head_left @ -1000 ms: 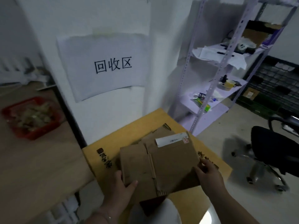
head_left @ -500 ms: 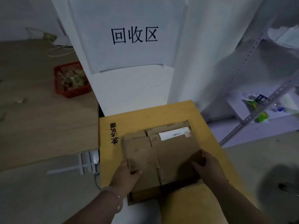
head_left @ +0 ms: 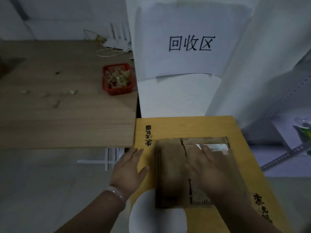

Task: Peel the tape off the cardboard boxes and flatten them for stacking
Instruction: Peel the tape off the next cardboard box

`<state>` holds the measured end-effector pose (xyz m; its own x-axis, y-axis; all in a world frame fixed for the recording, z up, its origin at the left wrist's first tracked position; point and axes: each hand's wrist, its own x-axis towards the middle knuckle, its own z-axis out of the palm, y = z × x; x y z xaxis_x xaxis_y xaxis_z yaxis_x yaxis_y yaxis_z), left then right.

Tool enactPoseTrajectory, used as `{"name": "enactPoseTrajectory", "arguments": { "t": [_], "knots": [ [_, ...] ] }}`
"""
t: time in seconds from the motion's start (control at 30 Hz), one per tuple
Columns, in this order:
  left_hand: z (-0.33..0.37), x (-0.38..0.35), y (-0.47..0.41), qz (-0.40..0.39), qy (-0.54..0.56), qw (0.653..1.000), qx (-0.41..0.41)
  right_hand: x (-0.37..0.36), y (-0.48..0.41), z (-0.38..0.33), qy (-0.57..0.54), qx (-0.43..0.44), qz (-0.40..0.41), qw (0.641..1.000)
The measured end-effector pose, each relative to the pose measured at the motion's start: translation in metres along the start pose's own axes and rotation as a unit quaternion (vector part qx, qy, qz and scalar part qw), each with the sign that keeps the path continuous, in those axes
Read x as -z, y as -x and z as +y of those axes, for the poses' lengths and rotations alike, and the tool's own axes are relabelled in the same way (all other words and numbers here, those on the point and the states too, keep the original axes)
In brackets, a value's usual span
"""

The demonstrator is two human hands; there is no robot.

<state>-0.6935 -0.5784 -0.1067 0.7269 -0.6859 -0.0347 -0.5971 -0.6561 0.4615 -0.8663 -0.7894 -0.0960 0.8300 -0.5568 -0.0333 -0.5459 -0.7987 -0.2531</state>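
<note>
Nearest, at lower left: left hand, bracelet at the wrist, fingers spread over the left edge of the yellow carton, just beside the flattened cardboard box. At centre: right hand, blurred, fingers straight, pressing flat on that box. Beneath: yellow carton with black printed characters, bearing the box. Beyond, at left: wooden counter carrying a red basket. Farthest: paper sign on the white wall.

Right hand lies flat on flattened brown box; left hand beside it.
</note>
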Motion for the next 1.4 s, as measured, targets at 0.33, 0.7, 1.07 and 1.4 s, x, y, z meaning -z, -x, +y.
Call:
{"name": "enactPoseTrajectory", "arguments": {
  "t": [0.33,0.7,1.07,1.4],
  "knots": [
    [-0.128,0.159,0.062,0.206,-0.097,0.974,-0.01,-0.006,-0.027,-0.25,-0.042,0.225,0.018,0.973],
    [-0.302,0.345,0.151,0.344,-0.195,0.913,0.097,0.002,-0.029,-0.543,-0.066,0.36,0.098,0.925],
    [-0.41,0.408,0.136,0.375,-0.189,0.899,0.128,-0.013,-0.094,-0.683,-0.078,0.422,0.108,0.897],
    [-0.512,0.461,0.019,0.343,-0.196,0.903,0.169,-0.041,-0.236,-0.769,-0.08,0.416,0.097,0.901]
  ]
}}
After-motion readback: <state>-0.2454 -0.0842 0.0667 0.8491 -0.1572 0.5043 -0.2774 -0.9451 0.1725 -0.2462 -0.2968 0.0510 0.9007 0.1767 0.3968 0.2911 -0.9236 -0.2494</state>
